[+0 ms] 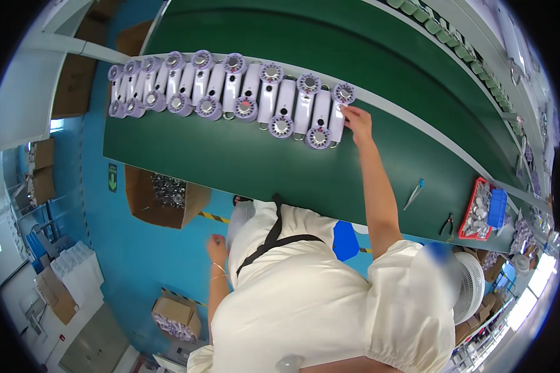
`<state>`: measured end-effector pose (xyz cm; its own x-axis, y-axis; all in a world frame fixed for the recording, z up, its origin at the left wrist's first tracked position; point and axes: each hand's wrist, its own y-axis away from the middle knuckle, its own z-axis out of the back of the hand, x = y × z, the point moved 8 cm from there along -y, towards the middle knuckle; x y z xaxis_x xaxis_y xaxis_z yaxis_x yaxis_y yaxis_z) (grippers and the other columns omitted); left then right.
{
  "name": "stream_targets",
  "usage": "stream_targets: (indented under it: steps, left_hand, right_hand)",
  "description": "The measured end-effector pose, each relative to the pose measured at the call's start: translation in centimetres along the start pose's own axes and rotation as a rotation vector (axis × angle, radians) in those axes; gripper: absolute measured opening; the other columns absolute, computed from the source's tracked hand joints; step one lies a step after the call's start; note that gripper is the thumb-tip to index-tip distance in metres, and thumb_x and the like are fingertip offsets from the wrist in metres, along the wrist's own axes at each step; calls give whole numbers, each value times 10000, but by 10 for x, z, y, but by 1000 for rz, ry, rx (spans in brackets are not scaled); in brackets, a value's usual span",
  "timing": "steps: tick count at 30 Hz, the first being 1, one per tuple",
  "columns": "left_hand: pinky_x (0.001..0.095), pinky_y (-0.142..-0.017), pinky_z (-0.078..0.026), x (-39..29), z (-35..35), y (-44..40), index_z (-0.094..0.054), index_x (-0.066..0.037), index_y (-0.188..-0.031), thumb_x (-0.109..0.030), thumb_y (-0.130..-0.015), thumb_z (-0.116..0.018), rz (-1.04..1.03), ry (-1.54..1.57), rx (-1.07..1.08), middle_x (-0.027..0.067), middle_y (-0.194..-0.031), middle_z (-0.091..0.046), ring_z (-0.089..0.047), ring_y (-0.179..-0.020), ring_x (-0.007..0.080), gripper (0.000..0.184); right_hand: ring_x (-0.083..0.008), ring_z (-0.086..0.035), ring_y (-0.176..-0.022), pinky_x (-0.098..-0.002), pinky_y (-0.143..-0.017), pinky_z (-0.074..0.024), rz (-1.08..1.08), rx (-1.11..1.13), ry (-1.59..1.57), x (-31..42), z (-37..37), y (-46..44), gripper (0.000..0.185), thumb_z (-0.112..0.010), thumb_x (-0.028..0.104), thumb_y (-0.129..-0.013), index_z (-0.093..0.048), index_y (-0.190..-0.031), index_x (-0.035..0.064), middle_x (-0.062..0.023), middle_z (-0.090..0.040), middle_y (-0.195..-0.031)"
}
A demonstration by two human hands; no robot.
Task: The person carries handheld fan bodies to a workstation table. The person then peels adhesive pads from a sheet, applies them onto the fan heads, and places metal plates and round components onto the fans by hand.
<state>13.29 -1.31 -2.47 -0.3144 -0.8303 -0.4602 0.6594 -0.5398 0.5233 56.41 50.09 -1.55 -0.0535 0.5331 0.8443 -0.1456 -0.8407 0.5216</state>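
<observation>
A long row of lavender handheld devices that look like small fans (268, 99) lies side by side on the green workbench, their round silver-centred heads pointing alternately up and down. At the row's right end my right hand (359, 124) has its fingertips closed on the last handheld fan (337, 121), just below its round head. Some of those fingers are hidden from the camera. My left hand (216, 248) hangs low beside my body, away from the bench, its fingers curled in and nothing visible in them.
On the green workbench (242, 155), to the right, are tweezers (412, 198), black-handled pliers (447, 225), a red tray of small parts (468, 227) and a blue bin (497, 208). A carton (196, 202) of metal parts stands below the bench edge. Behind is a raised green conveyor (305, 37).
</observation>
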Motion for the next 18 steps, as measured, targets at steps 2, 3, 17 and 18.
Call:
stream_targets:
  steps: [2,3,17,18]
  left_hand:
    - [440,-841,-497,51,-14,12,-661,34,-996,-283,-888,-592,156,-83,138,289,-1019,-674,-635,-1003,434,342]
    - [439,-869,-490,78,-23,16,-654,55,-1039,-329,-899,-570,239,18,169,305,-1061,-661,-627,-1039,435,418]
    - [394,-933,-495,231,-49,-166,-643,-25,-1189,-428,-978,-489,435,540,666,147,-1129,-689,-660,-975,301,481]
    - [394,-935,-499,227,-45,-185,-647,-48,-1190,-444,-964,-512,404,494,698,141,-1121,-693,-666,-953,296,476]
  right_hand:
    - [-136,-647,-816,-290,-714,-544,51,-74,113,-3,2,-4,336,-783,245,-841,-699,-1031,-20,-53,-700,-918]
    - [-141,-655,-813,-294,-725,-541,93,-142,275,2,5,-2,371,-780,291,-836,-701,-1045,-6,-54,-709,-911]
    - [-443,-451,-1218,-503,-1027,-369,520,-883,821,-77,-18,280,527,-671,237,-866,-500,-1308,6,-290,-458,-1328]
    - [-447,-439,-1238,-510,-1035,-362,467,-892,834,-91,-22,319,535,-668,222,-861,-490,-1318,6,-294,-446,-1347]
